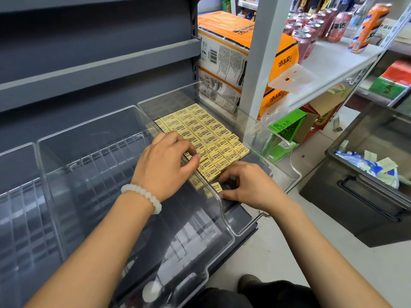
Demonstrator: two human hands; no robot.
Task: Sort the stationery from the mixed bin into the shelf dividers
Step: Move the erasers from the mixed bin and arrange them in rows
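Note:
Several yellow erasers [200,127] lie in neat rows inside a clear plastic divider tray [275,141] on the dark grey shelf. My left hand [166,165] hovers over the near rows, fingers curled, its fingertips touching erasers at the tray's left side. Near the tray's front, my right hand [246,185] pinches a single yellow eraser [216,187] between thumb and fingers. The mixed bin [360,203], a dark grey box on the floor at the right, holds blue-and-white packets and small items.
Two more clear divider trays [89,165] sit to the left on the same shelf. A white rack [333,61] at right carries drink cans; orange cartons [224,41] are stacked behind it. Green and red boxes lie on the floor.

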